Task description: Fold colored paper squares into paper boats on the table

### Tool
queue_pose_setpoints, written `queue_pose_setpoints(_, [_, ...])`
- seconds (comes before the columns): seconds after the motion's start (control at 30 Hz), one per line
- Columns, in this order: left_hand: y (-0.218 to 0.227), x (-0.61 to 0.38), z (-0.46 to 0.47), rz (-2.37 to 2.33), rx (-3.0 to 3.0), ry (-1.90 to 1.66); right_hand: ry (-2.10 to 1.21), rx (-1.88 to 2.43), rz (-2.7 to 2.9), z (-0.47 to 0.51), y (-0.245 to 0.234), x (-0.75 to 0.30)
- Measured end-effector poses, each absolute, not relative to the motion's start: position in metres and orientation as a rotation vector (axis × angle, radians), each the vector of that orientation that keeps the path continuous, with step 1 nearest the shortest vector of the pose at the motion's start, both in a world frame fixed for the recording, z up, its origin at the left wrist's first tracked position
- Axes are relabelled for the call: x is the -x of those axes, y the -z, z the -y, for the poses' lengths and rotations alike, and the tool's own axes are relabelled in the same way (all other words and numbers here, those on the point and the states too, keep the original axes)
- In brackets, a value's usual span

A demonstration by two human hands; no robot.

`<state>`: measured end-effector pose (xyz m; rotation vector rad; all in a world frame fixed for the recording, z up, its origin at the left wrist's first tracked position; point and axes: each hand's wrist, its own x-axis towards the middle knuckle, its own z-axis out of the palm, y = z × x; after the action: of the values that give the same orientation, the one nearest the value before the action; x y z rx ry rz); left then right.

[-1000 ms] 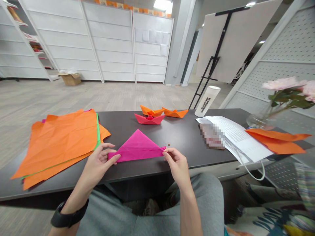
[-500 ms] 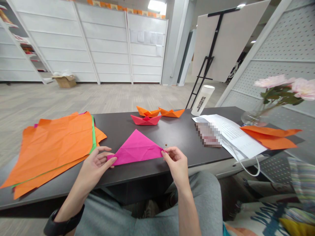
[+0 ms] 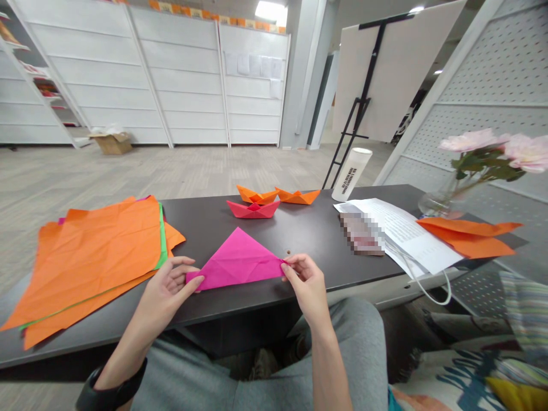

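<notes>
A magenta paper folded into a triangle [image 3: 240, 261] lies near the front edge of the dark table [image 3: 308, 234]. My left hand [image 3: 169, 285] pinches its left corner between thumb and fingers. My right hand [image 3: 305, 282] pinches its right corner. Farther back stand a red paper boat [image 3: 253, 209] and two orange paper boats [image 3: 278, 196]. A stack of orange sheets [image 3: 98, 251], with a green edge showing, lies just left of my left hand.
White printed papers [image 3: 398, 231] and folded orange paper [image 3: 468, 238] lie at the right. A glass vase with pink flowers [image 3: 471, 165] and a white tube [image 3: 351, 174] stand at the back right. A black easel with a board is behind the table.
The paper's bottom strip seen a second ago now lies flat, leaving a plain triangle. Both hands keep hold of its corners, with only a small shift of view.
</notes>
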<state>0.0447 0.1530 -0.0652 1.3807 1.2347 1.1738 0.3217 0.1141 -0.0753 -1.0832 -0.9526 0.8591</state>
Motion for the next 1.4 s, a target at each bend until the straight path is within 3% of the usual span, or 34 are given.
queue_pose_setpoints(1.2, [0.067, -0.047, -0.154, -1.201, -1.381, -1.244, -0.987, 1.078, 1.22, -0.108, 0.067, -0.335])
queue_pose_setpoints(1.4, [0.068, -0.045, -0.154, -1.189, -1.388, -1.239, -1.091, 0.998, 1.04, -0.109, 0.068, -0.331])
